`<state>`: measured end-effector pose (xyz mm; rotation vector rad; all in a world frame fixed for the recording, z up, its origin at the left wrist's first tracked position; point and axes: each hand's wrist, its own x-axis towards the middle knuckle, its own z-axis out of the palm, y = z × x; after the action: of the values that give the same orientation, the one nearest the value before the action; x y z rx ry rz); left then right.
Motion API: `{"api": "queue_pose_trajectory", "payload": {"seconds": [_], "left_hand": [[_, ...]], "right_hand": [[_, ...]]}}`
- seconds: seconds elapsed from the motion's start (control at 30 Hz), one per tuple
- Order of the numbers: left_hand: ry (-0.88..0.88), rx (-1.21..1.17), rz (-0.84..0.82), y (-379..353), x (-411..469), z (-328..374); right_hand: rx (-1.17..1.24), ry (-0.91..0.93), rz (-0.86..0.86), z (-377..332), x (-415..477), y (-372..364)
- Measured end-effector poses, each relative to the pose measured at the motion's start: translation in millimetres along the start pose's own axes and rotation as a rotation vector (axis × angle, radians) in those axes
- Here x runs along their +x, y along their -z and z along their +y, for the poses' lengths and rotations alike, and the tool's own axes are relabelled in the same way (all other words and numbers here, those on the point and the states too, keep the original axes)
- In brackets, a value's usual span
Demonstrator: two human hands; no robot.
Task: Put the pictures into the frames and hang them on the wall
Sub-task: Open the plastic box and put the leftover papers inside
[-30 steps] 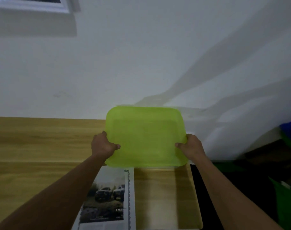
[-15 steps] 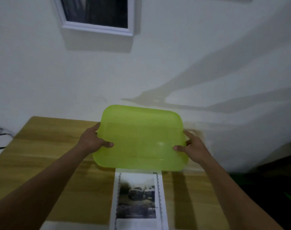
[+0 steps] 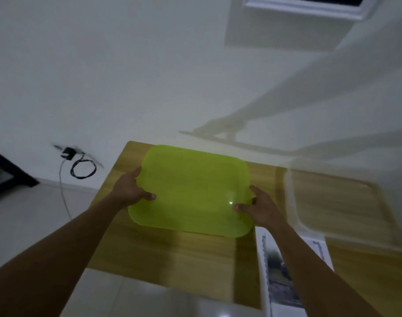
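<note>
Seemingly light yet slick, the green lid (image 3: 193, 191) at centre frame is pinched at opposite rims by left hand (image 3: 129, 191) and right hand (image 3: 260, 209). Rim holds are advised.

Left hand (image 3: 131, 191), right hand (image 3: 262, 210), reaching forward, gripping (thumbs on top)

1. Overall: dim, flat indoor light with a greyish-green cast.
2. Wall (image 3: 149, 76): long soft arm shadows on the right, and a block of shadow under the frame (image 3: 305, 8).
3. Green lid (image 3: 190, 186): one small glare spot near its right edge.
4. Clear box (image 3: 337, 202): smeared by motion blur.
5. Floor (image 3: 149, 298): pale sheen at the bottom edge.
6. Edges: lines bend.
</note>
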<state>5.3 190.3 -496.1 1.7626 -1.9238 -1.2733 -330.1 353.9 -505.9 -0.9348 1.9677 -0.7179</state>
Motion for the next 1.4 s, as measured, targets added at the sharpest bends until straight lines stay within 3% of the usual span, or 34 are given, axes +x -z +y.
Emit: {"api": "queue_pose_trajectory", "payload": {"seconds": [0.33,0.5,0.77,1.1,1.4], "left_hand": [[0.042,0.221,0.01,1,65,-58],[0.053,0.318,0.049,-3,76,-64],[-0.047,0.408,0.149,-14,51,-36],[-0.412,0.305,-0.05,-146,-78,86],[-0.245,0.354,-0.226,-279,-158,90]], "right_hand": [[-0.131,-0.085,0.07,-2,55,-71],[-0.215,-0.035,0.108,24,81,-88],[-0.344,-0.012,0.102,-13,42,-59],[-0.517,-0.025,0.032,19,-64,38],[-0.459,-0.202,0.073,146,-142,96]]}}
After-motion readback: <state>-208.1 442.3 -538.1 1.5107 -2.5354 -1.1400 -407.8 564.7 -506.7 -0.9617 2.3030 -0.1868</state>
